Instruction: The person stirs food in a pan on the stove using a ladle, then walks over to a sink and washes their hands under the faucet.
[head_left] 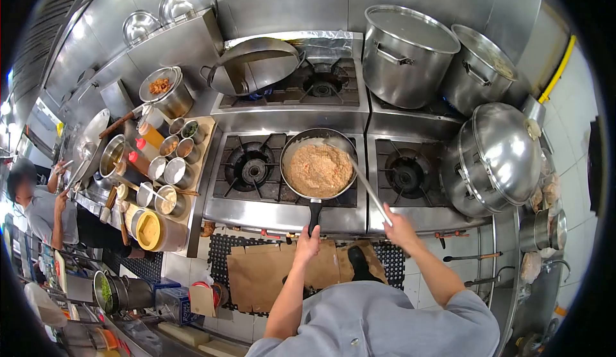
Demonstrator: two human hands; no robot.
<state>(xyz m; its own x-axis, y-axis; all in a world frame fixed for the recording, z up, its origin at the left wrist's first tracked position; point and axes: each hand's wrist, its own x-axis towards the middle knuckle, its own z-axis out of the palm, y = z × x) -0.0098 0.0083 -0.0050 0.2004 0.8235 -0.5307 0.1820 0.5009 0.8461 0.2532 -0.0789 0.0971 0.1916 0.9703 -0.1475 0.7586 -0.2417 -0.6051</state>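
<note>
A frying pan [292,187] sits on the front middle burner, holding a thick orange-beige mash [319,169] of what looks like rice or minced food. My left hand [307,244] is closed around its black handle [315,216], which points toward me. From the right, my right hand [400,230] grips the end of a long-handled metal cooking utensil [367,187]. Its shaft slants over the pan's right rim, and its far end meets the food near the upper right. The shape of that end is hard to make out.
Burners [407,172] flank the pan. Behind stand a wok [256,68] and two stockpots [410,55]; a domed steel pot [497,158] is at right. Sauce bottles [151,135] and several steel containers crowd the left counter [192,212]. A co-worker [45,209] stands far left.
</note>
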